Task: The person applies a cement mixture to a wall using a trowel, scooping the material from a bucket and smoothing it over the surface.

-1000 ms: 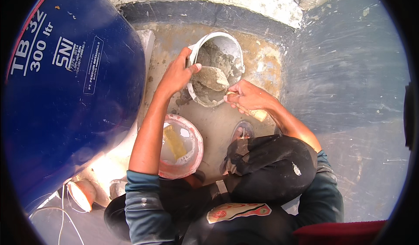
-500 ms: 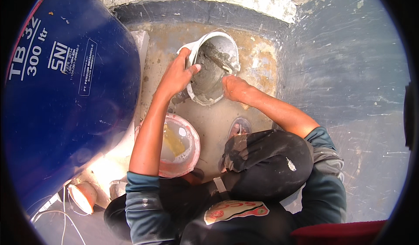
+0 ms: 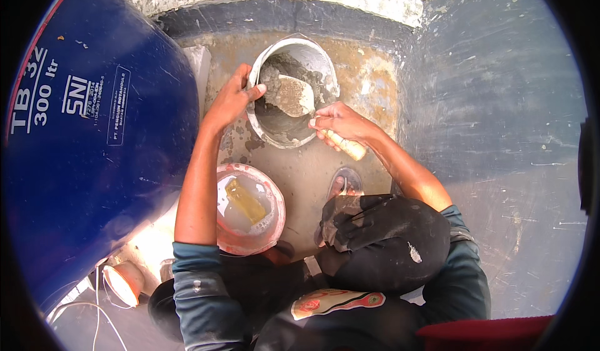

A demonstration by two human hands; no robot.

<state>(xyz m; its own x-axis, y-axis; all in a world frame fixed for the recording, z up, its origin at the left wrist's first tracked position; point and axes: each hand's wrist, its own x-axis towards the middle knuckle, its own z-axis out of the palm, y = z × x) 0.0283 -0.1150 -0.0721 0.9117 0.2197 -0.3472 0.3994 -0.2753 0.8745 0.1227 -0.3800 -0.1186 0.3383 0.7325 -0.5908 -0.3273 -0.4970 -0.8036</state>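
Observation:
A white bucket (image 3: pixel 325 56) stands tilted on the floor ahead of me, with wet grey mortar (image 3: pixel 284 126) inside. My left hand (image 3: pixel 236 98) is closed on the bucket's left rim, thumb over the edge. In my right hand (image 3: pixel 342 123), at the near right rim, is a trowel (image 3: pixel 294 96). Its pale, mortar-smeared blade lies over the mortar inside the bucket. The trowel's light handle (image 3: pixel 350 147) sticks out below my fingers, toward me.
A pinkish basin (image 3: pixel 279 216) of cloudy water, with a yellow block (image 3: pixel 245 202) in it, sits near my left forearm. The big blue tank (image 3: pixel 150 145) fills the left side. A grey wall (image 3: pixel 494 132) rises on the right. Lower left are an orange lamp-like object (image 3: pixel 125 283) and white cables (image 3: pixel 97 310).
The trowel has turned so its blade now shows broad side up, and its handle has come into sight. The bucket has tipped more upright; my left hand has shifted slightly left.

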